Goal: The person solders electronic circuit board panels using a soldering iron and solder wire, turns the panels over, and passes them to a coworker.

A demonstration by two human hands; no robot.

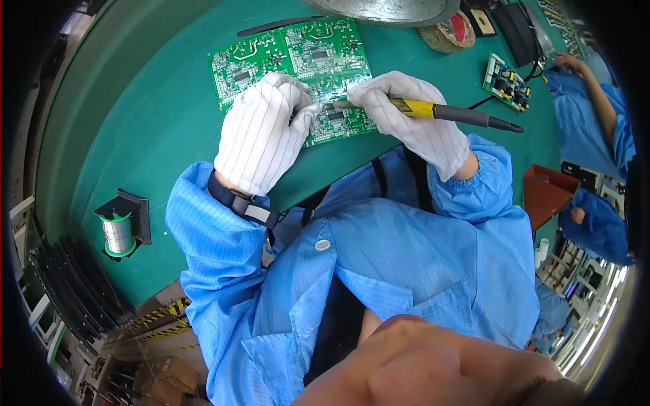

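Note:
A panel of green circuit boards [318, 51] in several joined sections lies flat on the green mat, far side of my hands. My right hand [406, 115], in a white striped glove, grips a yellow and grey soldering iron [460, 115]. The iron's tip end points left, over the panel's near right section. My left hand [264, 132], gloved the same way, rests partly over the near left section. Its thumb and forefinger pinch solder wire, hardly visible at the fingertips, close to the iron's tip. A spool of solder wire [118, 235] stands at left, with a thin strand leading toward my left sleeve.
Beyond the panel lie a thin black strip [281, 26] and a round metal dish [386, 9]. A round container [448, 35] and an assembled circuit board [506, 82] are at right. Black racks [74, 291] stand at left, a red-brown bin [544, 195] at right, near co-workers in blue sleeves.

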